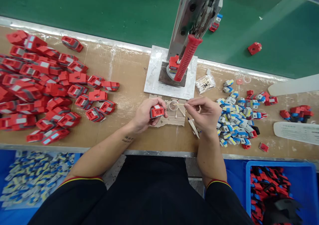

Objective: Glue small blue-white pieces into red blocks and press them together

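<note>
My left hand (pixel 146 116) is wrapped round a red plastic toy car shell (pixel 157 111), its hollow side facing up. Between thumb and fingertips, my right hand (pixel 203 113) pinches a thin cotton swab (pixel 179 104). The swab's far end points left, over a small round clear dish (pixel 172 105). More swabs (pixel 176 113) lie by the dish on a worn piece of cardboard (pixel 165 121). Below my right hand lies a small white pointed tube (pixel 193 128).
A hand press with a red handle (pixel 188 57) stands on a metal plate (pixel 154 75) ahead. Red shells (pixel 56 89) are heaped left, small white-blue parts (pixel 234 125) right. A swab bag (pixel 205 83) lies beside the press. Blue bins (pixel 305 175) of parts sit below the table edge.
</note>
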